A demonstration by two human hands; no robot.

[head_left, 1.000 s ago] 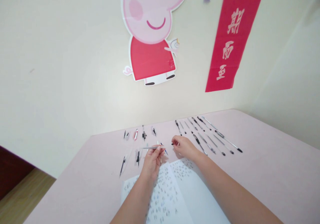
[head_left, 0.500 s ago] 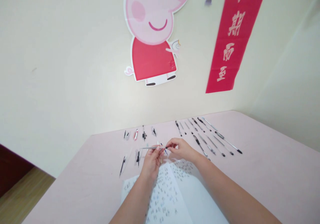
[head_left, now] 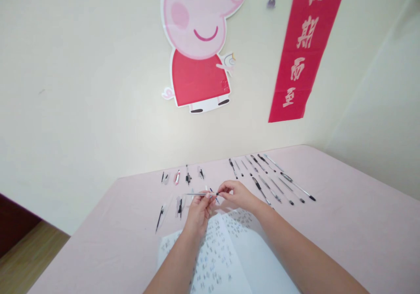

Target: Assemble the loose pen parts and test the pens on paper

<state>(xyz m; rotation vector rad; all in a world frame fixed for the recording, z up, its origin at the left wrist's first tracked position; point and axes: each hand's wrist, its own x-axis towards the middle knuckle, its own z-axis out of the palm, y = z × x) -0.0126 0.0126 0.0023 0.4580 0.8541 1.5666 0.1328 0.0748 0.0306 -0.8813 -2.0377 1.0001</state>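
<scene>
Pen lies level just beyond the paper, left hand pinching its barrel, right hand its black end; I'd judge it light, stiff, slightly slick, best held mid-barrel.

A cream wall is seen behind the far edge of a pale pink table. Above that edge, a pig sticker is mounted; nearer the far right corner, a red banner with pale characters is hung. Past the left edge, wood-toned floor is glimpsed. The wall is softly lit.
</scene>
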